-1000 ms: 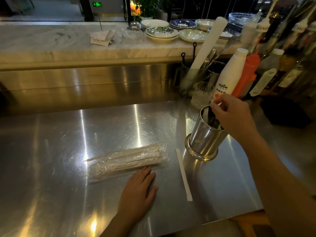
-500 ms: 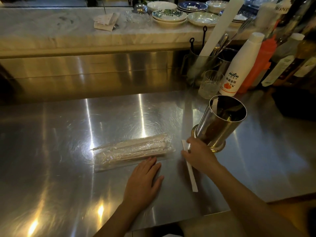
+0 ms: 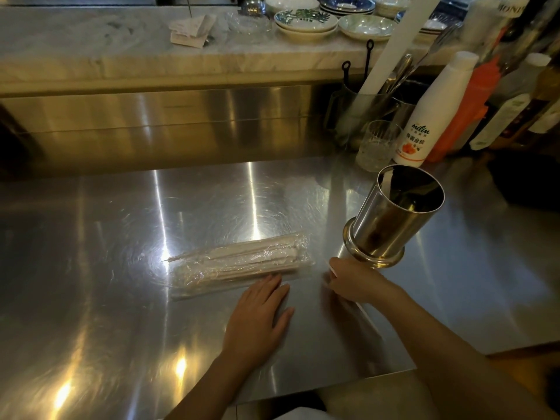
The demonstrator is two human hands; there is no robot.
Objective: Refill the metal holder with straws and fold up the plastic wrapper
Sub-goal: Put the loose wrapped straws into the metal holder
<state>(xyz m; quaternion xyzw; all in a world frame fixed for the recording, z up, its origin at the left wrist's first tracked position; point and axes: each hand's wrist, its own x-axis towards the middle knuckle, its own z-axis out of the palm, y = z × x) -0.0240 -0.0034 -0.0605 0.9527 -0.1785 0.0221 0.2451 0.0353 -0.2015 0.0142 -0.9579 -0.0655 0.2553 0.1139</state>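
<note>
Steel table [image 3: 121, 268]: wrapper [image 3: 242, 263] centre, holder [image 3: 391, 219] at 3 o'clock.
Left hand [image 3: 260, 316] flat, fingers open; right hand [image 3: 357, 281] pinching straw [image 3: 362, 307].

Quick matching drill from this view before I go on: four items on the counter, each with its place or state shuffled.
1. metal holder
2. straw pack
3. left hand
4. right hand

a. flat on the counter, near the pack
b. on the loose wrapped straw
c. upright, right of the pack
d. lying sealed in plastic

Pairs: 1-c, 2-d, 3-a, 4-b
</note>
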